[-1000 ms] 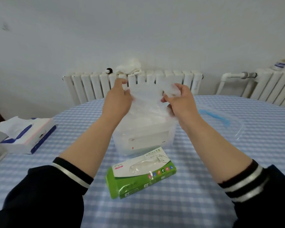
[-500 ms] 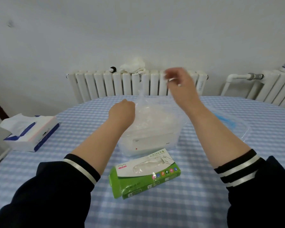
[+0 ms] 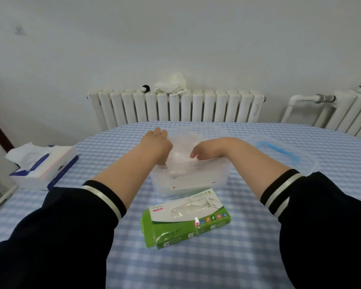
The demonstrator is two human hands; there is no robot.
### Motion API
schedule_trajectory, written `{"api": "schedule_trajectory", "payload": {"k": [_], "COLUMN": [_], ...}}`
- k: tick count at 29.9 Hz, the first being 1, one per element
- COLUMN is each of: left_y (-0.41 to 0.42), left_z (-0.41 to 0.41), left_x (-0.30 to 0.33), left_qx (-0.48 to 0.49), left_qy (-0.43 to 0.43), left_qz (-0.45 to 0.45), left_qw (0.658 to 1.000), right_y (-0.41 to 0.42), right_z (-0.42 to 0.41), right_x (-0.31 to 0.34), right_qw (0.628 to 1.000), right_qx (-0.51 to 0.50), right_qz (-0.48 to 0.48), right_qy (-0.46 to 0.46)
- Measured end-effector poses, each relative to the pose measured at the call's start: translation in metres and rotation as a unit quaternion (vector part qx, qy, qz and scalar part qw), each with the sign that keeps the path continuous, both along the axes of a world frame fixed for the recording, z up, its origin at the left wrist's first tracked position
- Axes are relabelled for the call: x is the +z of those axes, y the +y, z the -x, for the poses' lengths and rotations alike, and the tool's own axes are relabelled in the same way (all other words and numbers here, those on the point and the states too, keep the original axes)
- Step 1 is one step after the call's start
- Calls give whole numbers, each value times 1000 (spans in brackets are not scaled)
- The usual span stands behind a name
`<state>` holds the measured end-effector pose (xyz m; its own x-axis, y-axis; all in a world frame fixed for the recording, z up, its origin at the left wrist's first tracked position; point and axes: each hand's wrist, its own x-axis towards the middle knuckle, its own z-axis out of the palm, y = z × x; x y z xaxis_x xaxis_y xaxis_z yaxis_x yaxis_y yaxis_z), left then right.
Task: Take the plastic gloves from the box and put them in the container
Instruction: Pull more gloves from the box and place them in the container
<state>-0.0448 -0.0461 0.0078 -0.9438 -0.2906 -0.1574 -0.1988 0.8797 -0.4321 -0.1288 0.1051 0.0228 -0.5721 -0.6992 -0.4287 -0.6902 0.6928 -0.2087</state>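
Left hand: my left hand (image 3: 157,146) is down in the near-left corner of the clear rectangular plastic container (image 3: 217,176), knuckles up and fingers curled under. They seem bunched on the thin clear plastic gloves (image 3: 180,153) to push them low, but the fingertips are hidden, so I cannot tell whether they actually clamp the film.

Right hand: my right hand (image 3: 204,151) hangs over the near rim, wrist bent, fingers loose and pointing down onto the glove heap. It holds nothing; it looks placed there to pat the pile flat.

Gloves: a crumpled, see-through mass inside the container, between my two hands and rising to about rim height. Light film springs back up, which I take as the reason both hands are in there.

Container: sits on the blue-and-white checked tablecloth (image 3: 196,268), directly ahead of me, open on top.

Glove box: the green-and-white glove pack (image 3: 186,217) lies flat just in front of the container, opening upward, more film showing in its window. Kept close, I judge, so each pull is a short reach.

Lid: the clear lid with blue seal (image 3: 279,151) lies to the right, touching or nearly touching the container, out of the loading path.

Stage: one batch is in; more remain in the pack.

Risk: film may cling to my fingers and lift out again.
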Motion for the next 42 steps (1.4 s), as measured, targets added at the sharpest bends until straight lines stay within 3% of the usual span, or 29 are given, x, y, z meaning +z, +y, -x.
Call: {"api": "schedule_trajectory", "payload": {"k": [2,4,7,10,12,15,17,20,22,25,29,34,40,42], "left_y": [-1,-1,4,23,39,64,79,85,84,79,73,63,62,63], "left_z": [-2,-10,-26,-47,-63,-91,-107,-118,-121,-120,-116,-114,-114,-115], "left_x": [4,11,19,15,1,-20,-26,-40,-54,-72,-85,-89,-92,-92], "left_qx": [-4,-8,-45,-114,-147,-196,-175,-59,-45,-44,-81,-102,-105,-106], "left_qy": [13,29,119,311,416,455,426,265,173,122,135,147,161,164], "left_qz": [1,-1,3,-25,-59,-119,-161,-225,-248,-296,-321,-388,-393,-390], "left_qw": [1000,1000,992,943,895,860,873,936,952,946,934,904,899,900], "right_y": [6,15,31,48,59,71,75,72,67,63,64,70,70,70], "right_z": [3,3,-13,-44,-64,-78,-80,-85,-90,-91,-91,-95,-96,-96], "right_x": [2,7,12,9,7,-3,-19,-46,-60,-69,-73,-76,-81,-87], "right_qw": [998,985,910,841,848,918,959,980,981,978,973,967,925,899], "right_qx": [7,-7,-47,-37,-23,13,41,63,61,33,25,64,145,157], "right_qz": [47,158,403,538,525,361,256,188,184,207,230,215,238,286], "right_qy": [51,71,88,39,-67,-161,-113,-23,-11,3,16,121,258,291]}}
